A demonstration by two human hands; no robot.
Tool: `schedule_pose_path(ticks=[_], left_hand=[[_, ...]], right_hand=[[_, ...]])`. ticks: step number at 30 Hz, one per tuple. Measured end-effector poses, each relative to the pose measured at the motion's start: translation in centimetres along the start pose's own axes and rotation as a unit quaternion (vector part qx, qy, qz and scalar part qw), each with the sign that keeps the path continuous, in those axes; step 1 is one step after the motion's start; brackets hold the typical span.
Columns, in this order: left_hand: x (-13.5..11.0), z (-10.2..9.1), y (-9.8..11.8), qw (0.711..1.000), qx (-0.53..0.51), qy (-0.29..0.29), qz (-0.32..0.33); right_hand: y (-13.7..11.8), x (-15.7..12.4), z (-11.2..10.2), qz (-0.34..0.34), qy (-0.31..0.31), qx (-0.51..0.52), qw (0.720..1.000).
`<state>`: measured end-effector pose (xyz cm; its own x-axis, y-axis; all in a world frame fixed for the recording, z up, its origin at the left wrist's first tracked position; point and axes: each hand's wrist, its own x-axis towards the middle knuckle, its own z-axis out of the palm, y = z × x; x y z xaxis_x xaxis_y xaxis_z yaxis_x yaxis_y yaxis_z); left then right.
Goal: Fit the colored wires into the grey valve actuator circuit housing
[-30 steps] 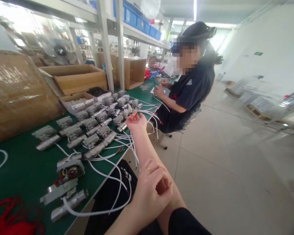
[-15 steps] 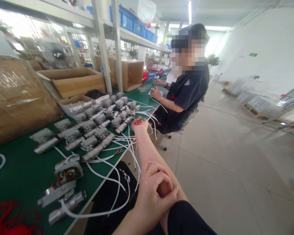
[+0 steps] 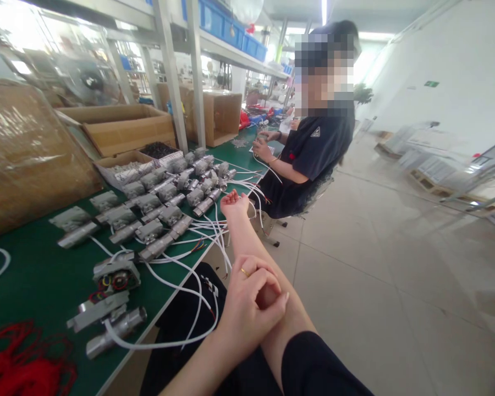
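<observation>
My right arm reaches forward past the bench's edge. At its end my right hand (image 3: 233, 201) is loosely curled, palm up, with nothing in it, just beside white cables (image 3: 214, 231) that hang off the green bench (image 3: 41, 275). My left hand (image 3: 251, 300), with a ring on one finger, is closed on my right forearm near the elbow, fingers pressed into the skin. Rows of grey metal motor units (image 3: 165, 198) with white leads lie on the bench to the left of my right hand.
A seated person in a dark shirt (image 3: 313, 159) works on wires farther along the bench. Cardboard boxes (image 3: 124, 129) and shelf posts (image 3: 169, 77) stand at the back. An open unit (image 3: 115, 278) and red cord (image 3: 16, 368) lie near me. Tiled floor (image 3: 375, 264) stretches to the right.
My left hand has shifted its fingers slightly on my right forearm. My right hand stays curled in the same place. The seated person has turned their head toward me.
</observation>
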<state>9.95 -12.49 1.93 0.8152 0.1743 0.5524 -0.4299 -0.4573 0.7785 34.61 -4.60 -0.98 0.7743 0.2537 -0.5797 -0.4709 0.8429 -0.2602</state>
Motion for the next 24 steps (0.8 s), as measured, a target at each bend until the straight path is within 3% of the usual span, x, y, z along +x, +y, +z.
schedule_pose_path(ticks=[16,24], left_hand=[[3.8,-1.7,-4.8,0.991,0.095,0.057,-0.073],[1.5,-0.7,-1.9,0.995,0.065,0.012,-0.07]], right_hand=[[-0.7,-0.5,-1.3,-0.009,-0.011,-0.02,1.0],[-1.7,0.2,-2.2,-0.033,-0.022,-0.054,0.998]])
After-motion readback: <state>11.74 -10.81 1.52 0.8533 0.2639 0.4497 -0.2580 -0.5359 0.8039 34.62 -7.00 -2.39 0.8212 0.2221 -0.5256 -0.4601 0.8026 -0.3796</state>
